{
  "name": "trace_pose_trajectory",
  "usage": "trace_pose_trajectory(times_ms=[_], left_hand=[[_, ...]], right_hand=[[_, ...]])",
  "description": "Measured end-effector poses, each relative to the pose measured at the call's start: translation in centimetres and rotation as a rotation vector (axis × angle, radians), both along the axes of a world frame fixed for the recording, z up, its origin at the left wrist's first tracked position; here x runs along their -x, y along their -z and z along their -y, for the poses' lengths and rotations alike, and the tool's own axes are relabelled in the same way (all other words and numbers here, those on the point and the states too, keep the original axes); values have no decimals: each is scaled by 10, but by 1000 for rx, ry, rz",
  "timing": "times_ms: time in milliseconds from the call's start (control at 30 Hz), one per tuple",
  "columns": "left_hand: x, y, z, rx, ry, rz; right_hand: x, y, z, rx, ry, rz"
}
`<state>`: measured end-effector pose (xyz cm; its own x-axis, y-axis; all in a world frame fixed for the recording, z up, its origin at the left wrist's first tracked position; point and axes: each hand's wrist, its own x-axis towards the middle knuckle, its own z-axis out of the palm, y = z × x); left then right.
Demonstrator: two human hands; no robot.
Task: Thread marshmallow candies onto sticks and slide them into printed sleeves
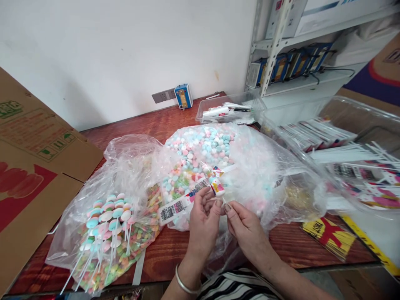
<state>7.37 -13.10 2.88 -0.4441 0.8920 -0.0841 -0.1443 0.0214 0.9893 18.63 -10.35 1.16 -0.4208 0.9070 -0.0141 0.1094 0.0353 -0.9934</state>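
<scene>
My left hand [203,221] and my right hand [245,227] meet in front of me, fingers pinched together. Between them they hold a lollipop [216,185] in a printed wrapper [183,204] with a barcode; the wrapper strip trails left from my left hand. My right fingertips pinch the stick end just below the sweet. Behind the hands lies a big clear bag of pastel candies [206,146]. To the left a second clear bag [108,233] holds finished lollipops on white sticks and coloured sweets.
A cardboard box [34,166] stands at the left. Clear plastic trays [343,141] with wrappers and white sticks sit at the right, another tray [229,110] at the back. A metal shelf [296,50] rises behind. The wooden table [175,250] carries all this.
</scene>
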Motion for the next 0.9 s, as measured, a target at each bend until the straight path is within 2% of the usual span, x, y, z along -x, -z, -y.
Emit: trace_pose_trajectory(times_ms=[100,167,233,400,500,900], left_hand=[[-1,0,3,5,-126,-432],[-1,-1,4,-29,-186,-594],[-1,-2,3,-67,-206,-669],[3,-3,2,-102,-211,-750],[4,-2,2,-108,-213,-717],[3,-8,3,-51,-175,-696]], right_hand=[[0,0,1,-29,46,19],[0,-2,3,-92,72,66],[0,-4,4,-162,86,110],[1,-6,6,-231,83,150],[1,-6,7,-241,84,144],[0,-5,8,-199,71,141]])
